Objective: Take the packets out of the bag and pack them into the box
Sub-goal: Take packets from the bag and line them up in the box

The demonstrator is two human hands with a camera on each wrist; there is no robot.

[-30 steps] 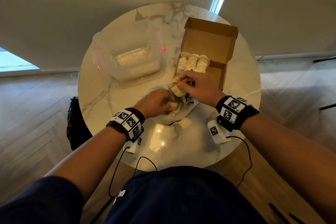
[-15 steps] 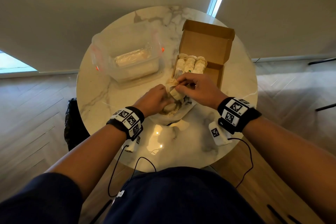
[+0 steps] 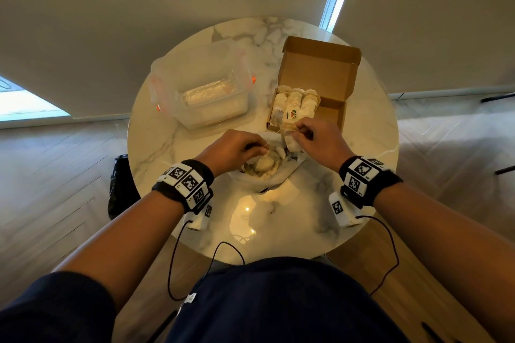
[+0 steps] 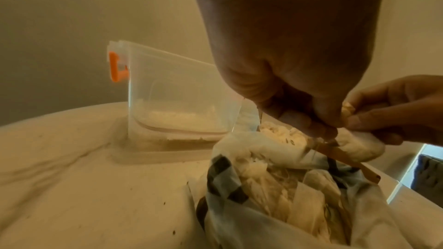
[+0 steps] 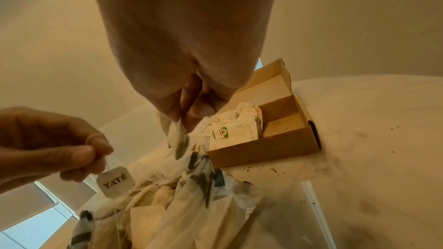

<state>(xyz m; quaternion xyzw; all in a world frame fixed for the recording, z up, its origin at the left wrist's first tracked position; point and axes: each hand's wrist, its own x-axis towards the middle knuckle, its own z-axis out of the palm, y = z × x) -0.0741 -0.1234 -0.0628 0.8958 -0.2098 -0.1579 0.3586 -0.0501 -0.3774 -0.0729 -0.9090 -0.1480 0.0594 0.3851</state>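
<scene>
- Round marble table (image 3: 156, 147) is standing against a plain wall, and the plastic bag (image 3: 281, 178) is lying open on its near middle, between the two hands.
- Right hand (image 3: 317, 139) is pinching one pale packet (image 5: 177, 139) by its top edge, holding it above the bag's mouth, just near of the box (image 3: 331, 108).
- Left hand (image 3: 231, 150) is pinching a thin string over the bag; a paper tag (image 5: 116, 181) is dangling from it.
- More packets are sitting loose in the bag, strings tangled among them.
- Cardboard box is lying open at far right, with three rows of packets filling its left part and its right part looking bare.
- Clear plastic tub (image 3: 200, 92) with orange clips is standing at far left.
- Step in hand, by my reading: freeing one packet from the tangle.
- Next move is likely calling for the string to be teased clear, then a short carry to the box's bare right part, setting the packet beside the rows.
</scene>
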